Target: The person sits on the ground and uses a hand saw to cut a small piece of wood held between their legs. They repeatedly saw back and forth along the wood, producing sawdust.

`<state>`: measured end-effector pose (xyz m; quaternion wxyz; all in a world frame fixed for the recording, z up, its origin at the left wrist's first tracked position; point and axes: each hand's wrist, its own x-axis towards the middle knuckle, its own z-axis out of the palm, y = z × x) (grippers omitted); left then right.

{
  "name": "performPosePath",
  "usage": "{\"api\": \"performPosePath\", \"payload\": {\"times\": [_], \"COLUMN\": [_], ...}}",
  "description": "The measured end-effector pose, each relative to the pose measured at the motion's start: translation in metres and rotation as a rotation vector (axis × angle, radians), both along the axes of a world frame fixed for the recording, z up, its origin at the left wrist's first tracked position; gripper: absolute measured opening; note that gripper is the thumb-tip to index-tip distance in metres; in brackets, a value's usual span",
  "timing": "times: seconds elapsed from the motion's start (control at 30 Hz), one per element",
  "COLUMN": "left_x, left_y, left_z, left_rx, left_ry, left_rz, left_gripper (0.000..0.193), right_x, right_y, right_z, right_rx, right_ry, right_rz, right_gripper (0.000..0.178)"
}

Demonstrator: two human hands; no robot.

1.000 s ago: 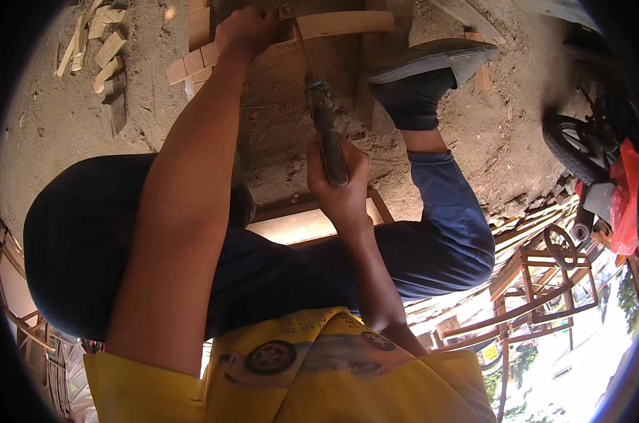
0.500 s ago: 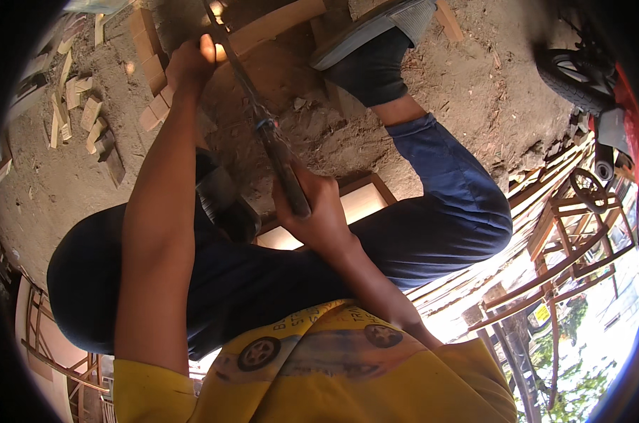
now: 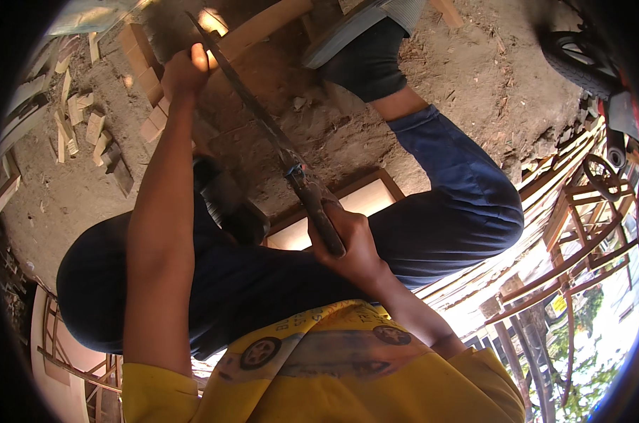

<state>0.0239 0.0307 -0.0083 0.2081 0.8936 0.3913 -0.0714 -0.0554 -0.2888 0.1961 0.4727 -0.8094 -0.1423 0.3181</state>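
Note:
My right hand [image 3: 351, 236] is wrapped round the dark handle of a saw [image 3: 256, 106], low in front of my lap. Its long narrow blade slants up and to the left, seen nearly edge-on. Beside the blade's far part, my left hand [image 3: 184, 72] is closed on the end of a wooden bar [image 3: 270, 28], thumb along the top. The bar runs off to the upper right. Where the blade meets the wood is too dark and blurred to make out.
A wooden frame with a pale panel [image 3: 365, 201] lies under my legs. Wood offcuts [image 3: 94, 127] are scattered on the dirt at left, near a wooden piece [image 3: 142, 60]. My shod foot [image 3: 365, 60] is beyond the bar. A wheel [image 3: 580, 63] and wooden frames [image 3: 580, 240] stand at right.
My right hand has drawn the saw back toward my body and to the right. The left hand stays on the bar. The whole view has shifted slightly.

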Motion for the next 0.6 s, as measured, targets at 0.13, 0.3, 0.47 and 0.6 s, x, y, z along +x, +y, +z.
{"api": "performPosePath", "payload": {"times": [0.13, 0.3, 0.47, 0.6], "left_x": [-0.001, 0.001, -0.003, 0.000], "left_y": [0.000, 0.001, 0.003, -0.001], "left_z": [0.001, 0.008, -0.003, 0.009], "left_rx": [0.014, -0.067, -0.004, 0.039], "left_ry": [0.031, 0.012, 0.002, 0.040], "left_rz": [-0.043, 0.013, -0.028, -0.045], "left_gripper": [0.054, 0.051, 0.049, 0.051], "right_x": [0.013, 0.001, -0.003, 0.037], "right_y": [0.055, 0.014, -0.001, 0.052], "right_z": [-0.033, -0.043, -0.059, -0.085], "right_rx": [-0.022, 0.029, 0.063, 0.077], "right_ry": [-0.132, -0.054, -0.101, -0.114], "right_rz": [-0.016, -0.015, 0.042, 0.050], "right_gripper": [0.013, 0.010, 0.013, 0.013]}}
